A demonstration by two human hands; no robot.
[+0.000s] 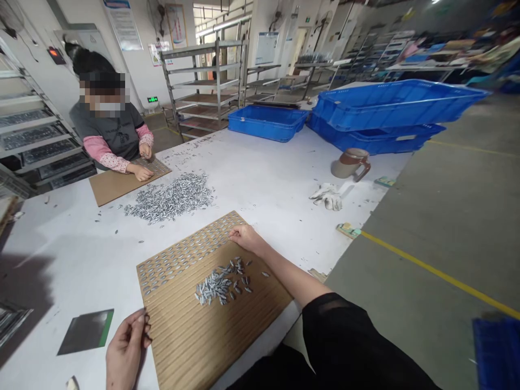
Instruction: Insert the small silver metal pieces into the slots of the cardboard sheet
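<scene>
A brown slotted board point(211, 330) lies on the white table in front of me. Its far rows hold small metal pieces set in the slots, and a loose heap of the same metal pieces point(219, 284) sits on its middle. My left hand point(127, 349) is at the board's near left edge, fingers curled and pinched on the board's rim. My right hand point(246, 237) rests closed on the board's far right part, fingers bent down onto the slots; what they hold is hidden.
A large pile of metal pieces point(170, 197) lies between me and a seated co-worker point(108, 124), whose hands work on another slotted board point(122, 181). Blue crates point(390, 108), a brown mug point(349, 162), white gloves point(327, 196) and a dark card point(87, 331) stand around. The table edge runs along the right.
</scene>
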